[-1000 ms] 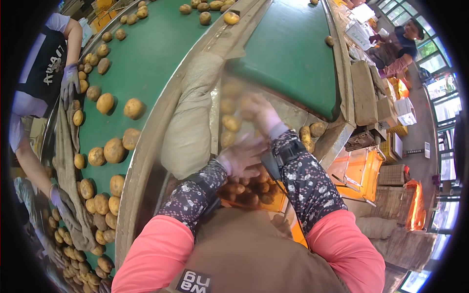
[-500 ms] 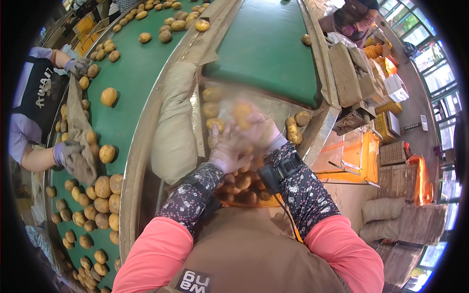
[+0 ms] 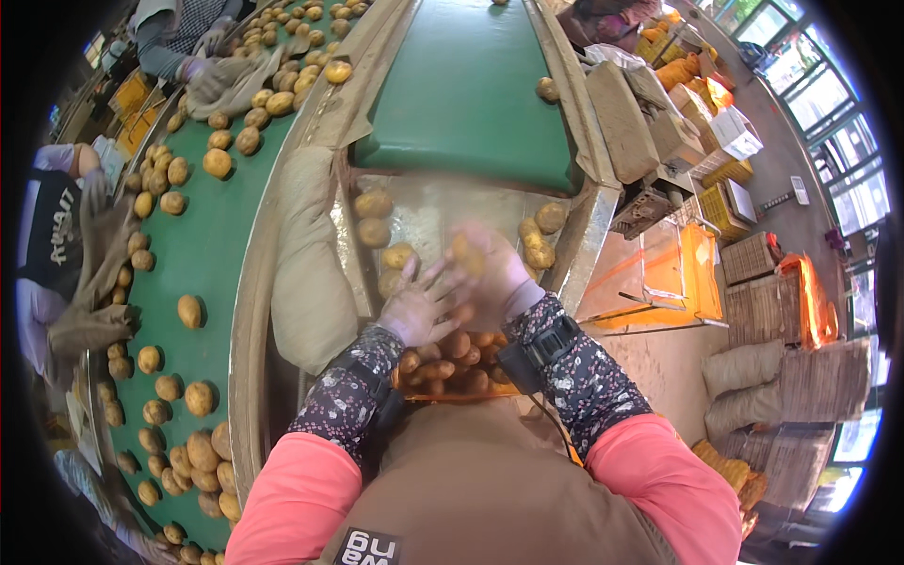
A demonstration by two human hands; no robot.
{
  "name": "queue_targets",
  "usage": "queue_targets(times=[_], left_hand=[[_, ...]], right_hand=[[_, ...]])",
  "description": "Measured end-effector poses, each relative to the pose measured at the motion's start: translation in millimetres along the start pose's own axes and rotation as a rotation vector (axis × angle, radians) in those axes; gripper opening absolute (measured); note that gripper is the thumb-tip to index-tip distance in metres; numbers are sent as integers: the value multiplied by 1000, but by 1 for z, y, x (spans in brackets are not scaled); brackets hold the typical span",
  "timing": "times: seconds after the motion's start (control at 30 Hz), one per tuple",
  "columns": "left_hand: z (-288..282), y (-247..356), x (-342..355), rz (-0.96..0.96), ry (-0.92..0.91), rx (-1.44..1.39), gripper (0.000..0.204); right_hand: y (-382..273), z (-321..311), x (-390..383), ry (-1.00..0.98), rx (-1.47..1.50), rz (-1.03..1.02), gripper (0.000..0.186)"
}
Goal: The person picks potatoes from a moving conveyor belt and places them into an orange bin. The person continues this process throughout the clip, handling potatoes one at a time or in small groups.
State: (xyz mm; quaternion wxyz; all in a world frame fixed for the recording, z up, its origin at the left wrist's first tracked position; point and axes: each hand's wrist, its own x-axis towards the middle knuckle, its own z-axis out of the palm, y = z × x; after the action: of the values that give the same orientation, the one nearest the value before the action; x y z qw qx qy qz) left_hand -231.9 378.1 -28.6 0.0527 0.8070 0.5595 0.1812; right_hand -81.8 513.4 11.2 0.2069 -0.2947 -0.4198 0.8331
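Note:
My right hand [image 3: 501,271] is smeared by motion, its fingers bent round a yellowish potato [image 3: 466,254] above the metal chute [image 3: 443,202]. Beside it, my left hand [image 3: 421,303] has its fingers spread and holds nothing; one potato [image 3: 397,255] lies just past its fingertips. More potatoes [image 3: 374,217] line the chute's left side, and a few [image 3: 540,243] rest along its right side. Below both hands, a heap of potatoes [image 3: 457,358] sits in front of my apron, with an orange edge [image 3: 461,396] at its near side.
A green belt [image 3: 471,94] leads down to the chute. On the left, a wide green belt [image 3: 202,273] carries many potatoes past co-workers with cloths [image 3: 94,273]. A padded sack [image 3: 306,264] covers the chute's left rail. Orange-lined frame [image 3: 697,273] and cartons [image 3: 730,137] stand right.
The view has shifted, bringing a far-left co-worker's gloved hands and cloth into sight. Potatoes on the left belt have moved. Both my hands stay over the chute, the potato still in the right.

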Motion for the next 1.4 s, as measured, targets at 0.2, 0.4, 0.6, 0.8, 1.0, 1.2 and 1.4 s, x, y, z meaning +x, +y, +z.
queue_targets(times=[0.2, 0.4, 0.6, 0.8, 1.0, 1.2, 1.4], left_hand=[[1, 8, 12, 129, -86, -74, 52], [-7, 14, 20, 155, -81, -43, 53], [-5, 17, 20, 151, -58, -19, 52], [1, 15, 14, 136, -41, 28, 52], [4, 15, 9, 59, -35, 57, 54], [12, 11, -2, -227, 106, 145, 62], [13, 11, 5, -599, 179, 152, 68]], right_hand=[[-45, -38, -57, 374, -223, -333, 44], [-208, -128, -155, 1025, -1475, -1605, 48], [-258, -194, -221, 1736, -1970, -512, 58], [-157, -116, -123, 529, -1354, -1034, 50], [-92, -46, -45, 648, -1142, -387, 70], [-92, -49, 7, 930, -1004, -119, 75], [-83, -49, 5, 635, -1333, 83, 78]])
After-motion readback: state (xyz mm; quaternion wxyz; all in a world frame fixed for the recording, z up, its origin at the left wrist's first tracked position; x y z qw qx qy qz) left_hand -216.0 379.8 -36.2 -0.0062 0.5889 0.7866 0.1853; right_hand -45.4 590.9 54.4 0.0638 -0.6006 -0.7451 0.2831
